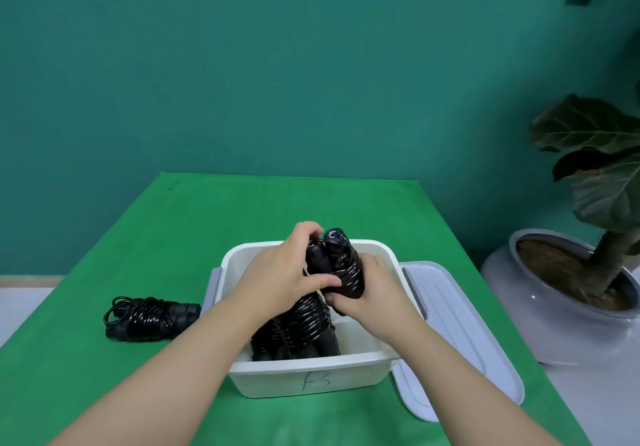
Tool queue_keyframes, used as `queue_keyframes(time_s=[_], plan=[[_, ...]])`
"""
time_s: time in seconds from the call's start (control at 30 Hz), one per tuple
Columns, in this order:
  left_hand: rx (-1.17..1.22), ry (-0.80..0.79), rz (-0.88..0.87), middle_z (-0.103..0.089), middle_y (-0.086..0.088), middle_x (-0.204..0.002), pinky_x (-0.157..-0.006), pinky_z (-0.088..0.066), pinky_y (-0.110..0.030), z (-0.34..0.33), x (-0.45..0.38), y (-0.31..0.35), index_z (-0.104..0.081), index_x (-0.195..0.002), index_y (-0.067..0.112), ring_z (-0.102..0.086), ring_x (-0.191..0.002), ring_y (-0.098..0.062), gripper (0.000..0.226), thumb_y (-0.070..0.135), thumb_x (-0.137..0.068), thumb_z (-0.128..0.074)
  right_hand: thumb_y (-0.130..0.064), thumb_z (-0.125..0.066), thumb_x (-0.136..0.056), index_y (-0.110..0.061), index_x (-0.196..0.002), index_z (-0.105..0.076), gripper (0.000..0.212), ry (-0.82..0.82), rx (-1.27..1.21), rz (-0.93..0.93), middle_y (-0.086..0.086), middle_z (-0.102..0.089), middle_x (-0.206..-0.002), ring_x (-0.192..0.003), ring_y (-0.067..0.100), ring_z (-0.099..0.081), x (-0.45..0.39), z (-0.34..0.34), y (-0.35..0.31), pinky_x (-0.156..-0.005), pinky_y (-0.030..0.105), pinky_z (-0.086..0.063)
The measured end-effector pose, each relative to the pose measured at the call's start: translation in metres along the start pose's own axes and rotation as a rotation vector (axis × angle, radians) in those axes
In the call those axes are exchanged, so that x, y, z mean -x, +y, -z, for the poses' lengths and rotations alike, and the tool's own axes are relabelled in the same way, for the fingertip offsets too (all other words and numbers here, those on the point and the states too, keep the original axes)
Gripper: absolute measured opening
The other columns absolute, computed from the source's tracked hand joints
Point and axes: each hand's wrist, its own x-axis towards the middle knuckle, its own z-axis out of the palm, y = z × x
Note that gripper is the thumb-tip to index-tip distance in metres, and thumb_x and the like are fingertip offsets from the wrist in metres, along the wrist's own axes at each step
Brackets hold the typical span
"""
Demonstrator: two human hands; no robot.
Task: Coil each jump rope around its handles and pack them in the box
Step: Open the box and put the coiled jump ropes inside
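My hands hide most of the coiled jump rope (pixel 341 272) I hold upright over the white box (pixel 304 373); its lower end can't be made out against another dark bundle (pixel 298 327) inside the box. Left hand (pixel 280 272) fingers curled round its top and far side, thumb across the front. Right hand (pixel 367 293) grips the lower right side; fingertips hidden behind coils. Rope black, glossy, wound tight round both handles. A second coiled rope (pixel 149 319) lies on green bench (pixel 173 237), left of box. Lid (pixel 457 334) right of box, partly under its corner.
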Motion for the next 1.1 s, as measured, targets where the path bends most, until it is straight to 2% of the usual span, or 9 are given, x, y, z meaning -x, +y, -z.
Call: queue_keyframes(time_s=[0.1,0.37,0.5,0.6,0.7,0.8,0.93,1.0,1.1], plan=[[-0.088,-0.094,-0.019,-0.042,0.003,-0.128,-0.068,-0.034,-0.028,-0.005,-0.013,-0.007,-0.023,-0.129,0.02,-0.045,-0.079,-0.018,0.087,0.049,-0.066,-0.075,-0.058,-0.059,-0.07,-0.021,-0.091,-0.05,0.044,0.034,0.197,-0.118,-0.003,-0.054,-0.088,-0.072,0.015,-0.057,0.003,0.004,0.0,-0.051,0.027,-0.04],[-0.069,-0.304,0.012,-0.039,0.007,-0.092,-0.073,-0.035,-0.03,-0.02,-0.027,-0.021,-0.03,-0.114,0.016,-0.042,-0.082,-0.016,0.071,0.045,-0.068,-0.075,-0.052,-0.053,-0.084,-0.014,-0.073,-0.045,0.04,-0.117,0.548,-0.221,0.001,-0.052,-0.074,-0.065,0.02,-0.05,0.006,-0.007,0.003,-0.044,0.024,-0.031],[-0.256,-0.374,-0.065,-0.037,0.001,-0.115,-0.088,-0.029,-0.028,-0.042,-0.016,-0.031,-0.038,-0.112,0.017,-0.036,-0.101,-0.014,0.066,0.055,-0.068,-0.07,-0.049,-0.055,-0.085,-0.014,-0.074,-0.046,0.038,-0.2,0.61,-0.248,-0.001,-0.046,-0.067,-0.068,0.021,-0.051,0.001,-0.011,0.008,-0.05,0.026,-0.035],[-0.349,-0.425,-0.008,-0.02,0.001,-0.139,-0.111,-0.015,-0.043,-0.051,-0.006,-0.039,-0.04,-0.118,0.025,-0.015,-0.133,-0.022,0.068,0.059,-0.066,-0.068,-0.045,-0.055,-0.086,-0.016,-0.063,-0.037,0.041,-0.259,0.62,-0.266,-0.002,-0.04,-0.06,-0.068,0.023,-0.05,0.0,-0.013,0.009,-0.044,0.025,-0.03],[-0.281,-0.54,0.065,0.007,0.007,-0.152,-0.112,-0.015,-0.052,-0.051,0.004,-0.044,-0.038,-0.127,0.036,0.013,-0.14,-0.023,0.078,0.059,-0.061,-0.072,-0.037,-0.053,-0.09,-0.014,-0.065,-0.037,0.037,-0.308,0.636,-0.265,-0.001,-0.04,-0.06,-0.069,0.024,-0.05,-0.002,-0.011,0.009,-0.052,0.026,-0.036],[-0.212,-0.628,0.077,0.013,0.009,-0.154,-0.111,-0.021,-0.055,-0.051,0.007,-0.042,-0.045,-0.121,0.038,0.025,-0.138,-0.026,0.069,0.058,-0.061,-0.073,-0.032,-0.05,-0.092,-0.015,-0.062,-0.036,0.037,-0.386,0.667,-0.271,-0.001,-0.04,-0.06,-0.07,0.025,-0.05,-0.002,-0.013,0.008,-0.058,0.027,-0.037],[-0.343,-0.71,0.017,0.01,0.007,-0.154,-0.106,-0.023,-0.061,-0.058,0.009,-0.035,-0.045,-0.114,0.027,0.035,-0.133,-0.033,0.065,0.057,-0.063,-0.07,-0.027,-0.057,-0.088,-0.01,-0.092,-0.056,0.017,-0.434,0.631,-0.206,0.005,-0.054,-0.097,-0.083,0.027,-0.054,0.0,-0.016,0.008,-0.066,0.029,-0.039],[-0.353,-0.714,0.015,0.006,0.006,-0.154,-0.105,-0.028,-0.057,-0.058,0.009,-0.034,-0.046,-0.108,0.025,0.032,-0.134,-0.034,0.06,0.054,-0.062,-0.07,-0.021,-0.06,-0.084,-0.018,-0.124,-0.052,0.04,-0.468,0.552,-0.134,0.005,-0.045,-0.124,-0.099,0.028,-0.056,0.0,-0.017,0.009,-0.072,0.029,-0.041],[-0.358,-0.681,-0.008,-0.009,0.007,-0.15,-0.101,-0.033,-0.05,-0.05,0.007,-0.035,-0.049,-0.09,0.028,0.011,-0.137,-0.03,0.045,0.052,-0.059,-0.07,-0.019,-0.059,-0.084,-0.023,-0.128,-0.056,0.044,-0.56,0.532,-0.087,0.002,-0.04,-0.139,-0.114,0.025,-0.053,-0.002,-0.018,0.008,-0.088,0.029,-0.045]])
